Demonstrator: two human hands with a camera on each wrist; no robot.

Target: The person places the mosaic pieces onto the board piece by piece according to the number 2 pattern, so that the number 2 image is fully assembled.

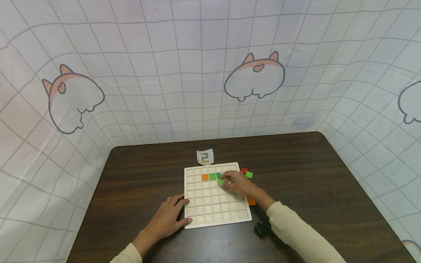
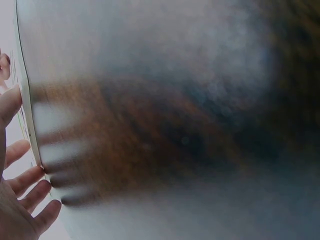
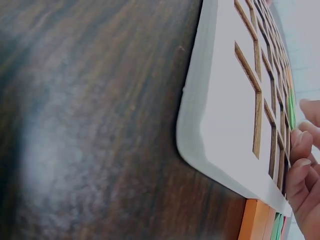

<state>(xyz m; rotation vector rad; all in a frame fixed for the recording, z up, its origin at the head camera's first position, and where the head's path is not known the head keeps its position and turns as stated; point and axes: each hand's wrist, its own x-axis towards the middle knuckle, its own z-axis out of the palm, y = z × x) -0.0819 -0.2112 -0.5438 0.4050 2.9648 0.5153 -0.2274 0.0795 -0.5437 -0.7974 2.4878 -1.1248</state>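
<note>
A cream grid board [image 1: 205, 210] lies on the dark table. On it, an orange square tile [image 1: 205, 177], a light green tile [image 1: 212, 176] and a dark green tile [image 1: 219, 175] sit in one row. My right hand [image 1: 239, 183] is over the board's upper right, its thumb and index finger curled at another light green square tile [image 1: 220, 182], just below the dark green one. In the right wrist view its bent fingers [image 3: 300, 145] are close to the board surface. My left hand [image 1: 168, 216] rests at the board's left edge, fingers spread, thumb and index fingertips on the rim.
A small printed pattern card [image 1: 205, 157] lies behind the board. Along the board's right side are a red piece [image 1: 243, 170], a green tile [image 1: 249, 175] and orange pieces [image 1: 251, 201], partly hidden by my arm. A black object [image 1: 261, 229] is near my right sleeve.
</note>
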